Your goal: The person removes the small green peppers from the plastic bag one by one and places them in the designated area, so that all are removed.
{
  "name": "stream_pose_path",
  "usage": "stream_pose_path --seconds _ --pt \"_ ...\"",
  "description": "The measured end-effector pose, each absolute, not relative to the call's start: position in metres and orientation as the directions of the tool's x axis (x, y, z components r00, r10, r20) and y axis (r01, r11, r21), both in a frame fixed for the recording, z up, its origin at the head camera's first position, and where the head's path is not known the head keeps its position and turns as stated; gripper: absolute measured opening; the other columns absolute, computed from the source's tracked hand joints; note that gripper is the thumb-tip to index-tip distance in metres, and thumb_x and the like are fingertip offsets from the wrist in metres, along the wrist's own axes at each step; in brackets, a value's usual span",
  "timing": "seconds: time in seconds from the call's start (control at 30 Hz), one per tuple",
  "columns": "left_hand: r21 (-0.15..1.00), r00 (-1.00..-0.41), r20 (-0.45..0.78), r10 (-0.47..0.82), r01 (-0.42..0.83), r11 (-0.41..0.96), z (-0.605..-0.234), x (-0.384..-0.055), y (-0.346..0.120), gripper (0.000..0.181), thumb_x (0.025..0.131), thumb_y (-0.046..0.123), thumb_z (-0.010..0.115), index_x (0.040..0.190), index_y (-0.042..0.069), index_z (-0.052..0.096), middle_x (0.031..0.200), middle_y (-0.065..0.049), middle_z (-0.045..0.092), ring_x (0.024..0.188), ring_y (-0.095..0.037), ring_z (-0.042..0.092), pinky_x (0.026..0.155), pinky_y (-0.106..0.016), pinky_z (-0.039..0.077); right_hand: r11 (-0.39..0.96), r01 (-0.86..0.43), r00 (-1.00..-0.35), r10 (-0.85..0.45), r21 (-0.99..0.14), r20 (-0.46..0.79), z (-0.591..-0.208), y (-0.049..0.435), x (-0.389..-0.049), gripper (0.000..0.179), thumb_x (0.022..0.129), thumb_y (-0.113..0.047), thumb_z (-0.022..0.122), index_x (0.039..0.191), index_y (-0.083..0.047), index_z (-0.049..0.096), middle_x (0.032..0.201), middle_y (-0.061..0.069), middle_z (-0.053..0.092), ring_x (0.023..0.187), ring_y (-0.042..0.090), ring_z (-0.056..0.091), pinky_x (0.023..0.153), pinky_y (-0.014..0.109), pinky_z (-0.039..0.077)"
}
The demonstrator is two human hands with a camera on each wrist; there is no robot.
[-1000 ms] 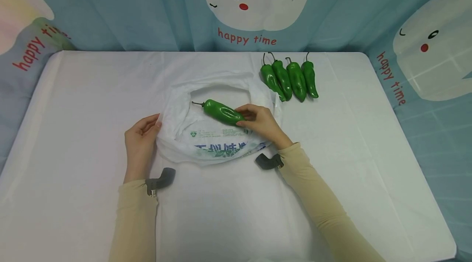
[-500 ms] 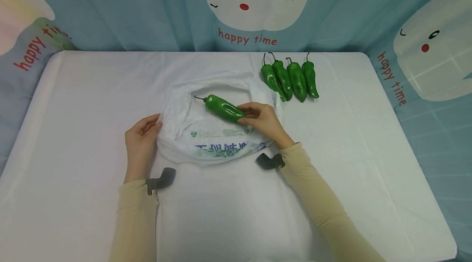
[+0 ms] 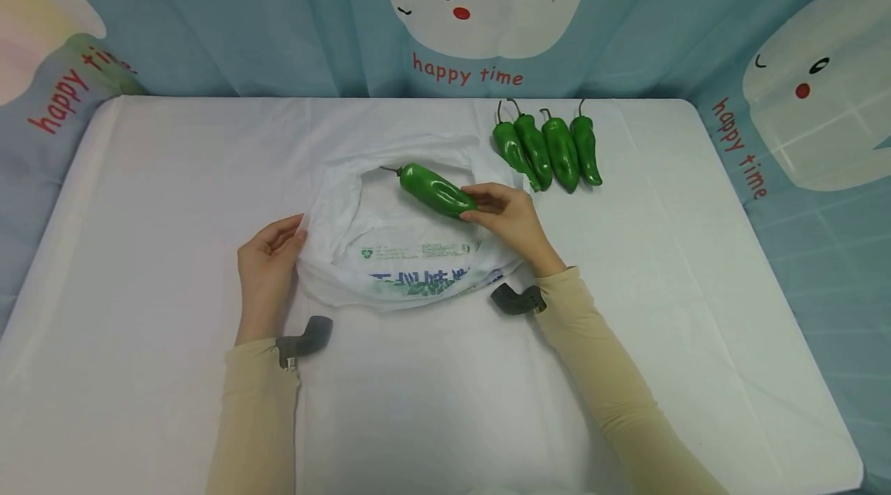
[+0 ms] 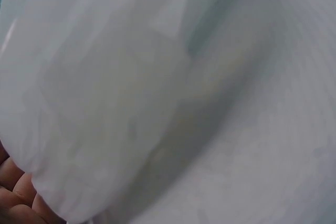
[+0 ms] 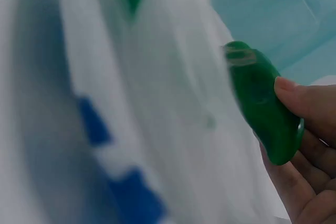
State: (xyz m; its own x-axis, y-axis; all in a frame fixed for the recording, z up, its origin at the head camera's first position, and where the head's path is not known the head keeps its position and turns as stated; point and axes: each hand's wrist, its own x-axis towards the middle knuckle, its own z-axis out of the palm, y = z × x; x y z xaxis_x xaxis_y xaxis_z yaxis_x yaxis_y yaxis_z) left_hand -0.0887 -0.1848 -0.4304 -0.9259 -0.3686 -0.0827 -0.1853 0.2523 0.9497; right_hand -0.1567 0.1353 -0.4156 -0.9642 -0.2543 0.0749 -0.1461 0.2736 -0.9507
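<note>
A green chili pepper (image 3: 433, 190) is pinched near its tip by my right hand (image 3: 511, 220), its stem pointing up and left. It overlaps the open mouth of a white plastic bag (image 3: 327, 224) in the head view. In the right wrist view, thumb and fingers grip the pepper's tip (image 5: 268, 108) beside the bag's wall. My left hand (image 3: 270, 259) pinches the bag's left rim between thumb and fingers. The left wrist view is mostly filled by the bag (image 4: 105, 87), with curled fingers (image 4: 23, 192) at the lower left corner. Blue and green print shows on the bag.
Several green peppers (image 3: 560, 153) lie side by side at the table's back edge, right of the bag; the leftmost one's tip is close to the bag. A white cloth covers the table (image 3: 696, 325). A blue printed curtain (image 3: 278, 15) hangs behind and at the sides.
My right hand has moved a little up and to the right with the pepper, away from the bag's front. The left hand has stayed at the bag's rim.
</note>
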Motion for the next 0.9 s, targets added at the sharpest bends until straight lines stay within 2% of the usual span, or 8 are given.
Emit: stream_pose_path --seconds 0.37,0.67,0.9 --pt "0.950 -0.927 -0.080 -0.366 -0.182 0.254 -0.430 -0.089 -0.185 0.027 0.092 0.008 0.061 0.118 0.001 0.065 0.103 -0.007 0.065 0.092 -0.008 0.063 0.076 -0.011 0.048 0.181 -0.188 -0.959 -0.248 -0.965 0.141 -0.408 0.150 -0.159 0.035 0.077 0.006 0.073 0.111 0.010 0.064 0.108 0.021 0.064 0.091 0.009 0.064 0.084 0.027 0.052" --pt "0.950 -0.928 -0.085 -0.364 -0.185 0.250 -0.431 -0.089 -0.185 0.027 0.092 0.009 0.061 0.118 0.002 0.065 0.107 -0.011 0.065 0.090 -0.003 0.061 0.076 -0.011 0.048 0.118 -0.224 -0.955 -0.225 -0.967 0.194 -0.401 0.164 -0.160 0.034 0.077 0.010 0.072 0.110 0.011 0.064 0.107 0.016 0.066 0.095 0.015 0.063 0.085 0.028 0.051" --pt "0.953 -0.931 -0.077 -0.358 -0.174 0.247 -0.433 -0.089 -0.186 0.027 0.092 0.010 0.061 0.118 0.002 0.065 0.107 -0.012 0.065 0.090 -0.002 0.061 0.076 -0.011 0.048 0.084 -0.221 -0.964 -0.173 -0.972 0.204 -0.397 0.173 -0.161 0.034 0.077 0.009 0.072 0.110 0.011 0.064 0.103 0.004 0.068 0.095 0.016 0.064 0.083 0.027 0.052"
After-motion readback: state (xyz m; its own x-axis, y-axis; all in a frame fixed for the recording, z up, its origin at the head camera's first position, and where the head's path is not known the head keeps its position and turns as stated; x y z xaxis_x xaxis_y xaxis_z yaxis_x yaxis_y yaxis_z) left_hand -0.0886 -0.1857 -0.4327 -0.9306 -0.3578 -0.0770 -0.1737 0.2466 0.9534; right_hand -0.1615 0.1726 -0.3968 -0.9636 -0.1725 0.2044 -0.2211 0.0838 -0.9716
